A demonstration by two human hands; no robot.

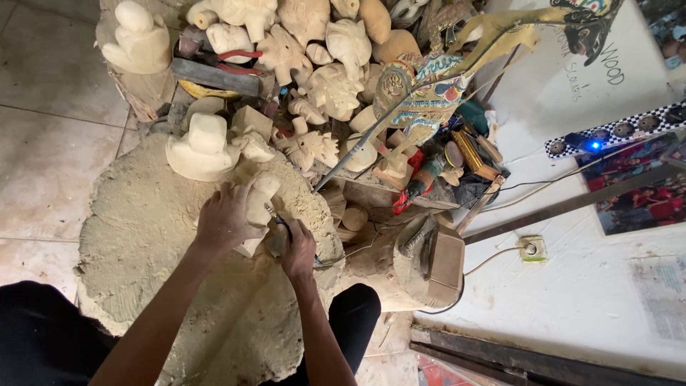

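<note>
My left hand grips a pale, half-carved wooden figure and presses it down on a big round wooden block covered in sawdust. Just to its right, my right hand is closed around a small carving tool whose tip meets the lower side of the figure. Both forearms reach up from the bottom of the view, between my dark trouser legs.
A rough-cut pale wooden form sits on the block just beyond my hands. Behind it lies a heap of several unpainted carvings and a painted puppet. A power strip, cables and a wall socket lie at right.
</note>
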